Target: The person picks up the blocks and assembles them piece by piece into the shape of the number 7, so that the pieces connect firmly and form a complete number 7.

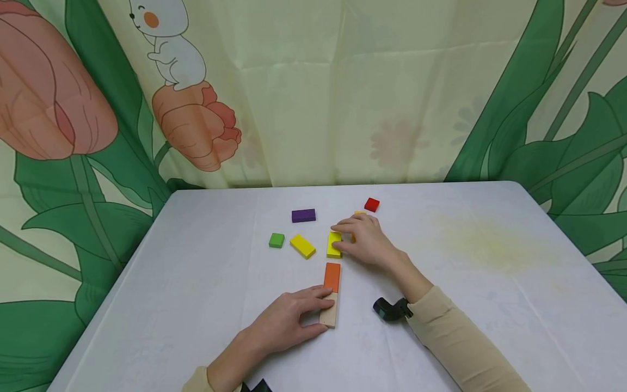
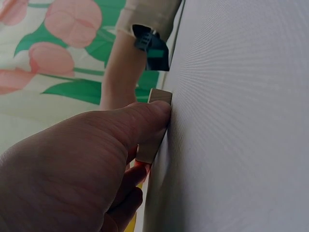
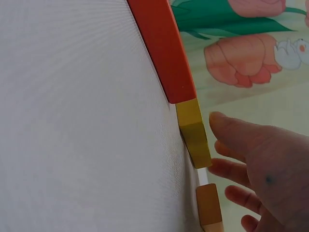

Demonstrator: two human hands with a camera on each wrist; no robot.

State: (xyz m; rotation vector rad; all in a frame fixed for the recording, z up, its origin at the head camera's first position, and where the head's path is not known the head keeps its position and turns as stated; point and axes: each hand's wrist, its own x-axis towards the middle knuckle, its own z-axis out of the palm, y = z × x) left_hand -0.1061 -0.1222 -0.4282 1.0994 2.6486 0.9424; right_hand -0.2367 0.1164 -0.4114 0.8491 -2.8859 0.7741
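My left hand (image 1: 291,318) holds a plain wooden block (image 1: 329,311) near the front of the table, thumb on its near side and fingertips at its far end. An orange block (image 1: 332,276) lies end to end with it, pointing away from me. Beyond the orange one, a yellow block (image 1: 333,247) lies roughly in line, with a small gap between. My right hand (image 1: 368,239) hovers beside this yellow block, fingers loosely bent; in the right wrist view the thumb is apart from the yellow block (image 3: 193,130). An orange-yellow block (image 3: 209,205) sits partly hidden behind the right hand.
Left of the row lie a second yellow block (image 1: 302,246), a green block (image 1: 276,240) and a purple block (image 1: 303,215). A small red block (image 1: 372,204) is at the back. White cloth (image 1: 465,337) covers the table; a printed curtain (image 1: 303,109) hangs behind.
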